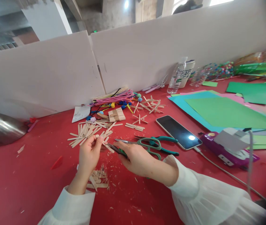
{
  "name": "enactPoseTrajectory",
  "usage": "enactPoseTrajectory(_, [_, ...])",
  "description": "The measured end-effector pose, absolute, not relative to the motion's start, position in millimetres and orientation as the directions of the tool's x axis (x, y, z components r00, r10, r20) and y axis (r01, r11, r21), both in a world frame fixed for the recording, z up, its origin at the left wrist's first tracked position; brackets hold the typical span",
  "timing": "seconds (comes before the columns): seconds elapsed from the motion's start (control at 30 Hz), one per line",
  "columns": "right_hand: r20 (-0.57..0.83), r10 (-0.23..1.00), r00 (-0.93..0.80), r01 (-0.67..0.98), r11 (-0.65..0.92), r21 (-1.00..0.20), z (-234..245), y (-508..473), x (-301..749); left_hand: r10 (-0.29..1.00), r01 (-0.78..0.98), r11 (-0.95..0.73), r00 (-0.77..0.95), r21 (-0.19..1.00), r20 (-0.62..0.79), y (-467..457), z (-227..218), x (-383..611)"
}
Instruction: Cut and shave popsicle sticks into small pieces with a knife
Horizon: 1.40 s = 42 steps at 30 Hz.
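Note:
Between the thumb and fingers of my left hand (88, 153) is a thin wooden craft stick (108, 147), pointing to the right. My right hand (136, 158) is closed around a craft knife (117, 149) with a dark blade and a partly hidden black-and-green handle. The blade lies against or very near the stick; exact contact is too small to tell. Behind my left hand, a pile of loose craft sticks (82, 133) is spread out. Wood shavings (100, 172) and larger stick pieces (97, 185) lie by my left wrist.
Green-handled scissors (147, 143) and teal pliers (168, 151) lie beyond my right hand. A phone (178, 132) is cabled to a purple power strip (226, 153). Coloured paper (231, 109), a water bottle (178, 76), pink pipe cleaners (116, 97) and star-shaped stick pieces (139, 119) stand or lie farther back.

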State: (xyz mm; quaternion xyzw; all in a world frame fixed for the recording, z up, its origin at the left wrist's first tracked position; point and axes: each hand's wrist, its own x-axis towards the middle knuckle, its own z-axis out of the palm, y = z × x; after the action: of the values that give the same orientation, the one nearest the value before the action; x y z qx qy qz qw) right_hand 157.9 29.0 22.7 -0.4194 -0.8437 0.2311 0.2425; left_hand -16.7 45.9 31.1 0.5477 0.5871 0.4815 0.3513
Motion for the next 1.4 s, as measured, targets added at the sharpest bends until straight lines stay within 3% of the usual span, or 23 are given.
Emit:
enactPoseTrajectory(0.23, [0.24, 0.802, -0.546, 0.633, 0.583, -0.51, 24, 27, 159, 0.982, 0.298, -0.098, -0.127, 0.949, 0.142, 46, 30, -17])
enactPoseTrajectory(0.57, [0.214, 0.789, -0.575, 0.779, 0.609, -0.15, 26, 19, 158, 0.974, 0.438, -0.183, -0.041, 0.88, 0.223, 44, 20, -18])
enactPoseTrajectory(0.73, [0.19, 0.817, -0.545, 0.773, 0.577, -0.262, 29, 21, 160, 0.952, 0.547, -0.239, -0.031, 0.802, 0.305, 43, 21, -17])
enactPoseTrajectory(0.93, [0.227, 0.846, -0.481, 0.73, 0.531, -0.431, 30, 23, 162, 0.962, 0.427, -0.217, -0.061, 0.878, 0.267, 42, 22, -13])
enactPoseTrajectory(1.4, [0.158, 0.852, -0.5, 0.774, 0.521, -0.359, 33, 23, 162, 0.942, 0.521, -0.274, -0.025, 0.809, 0.335, 42, 18, -12])
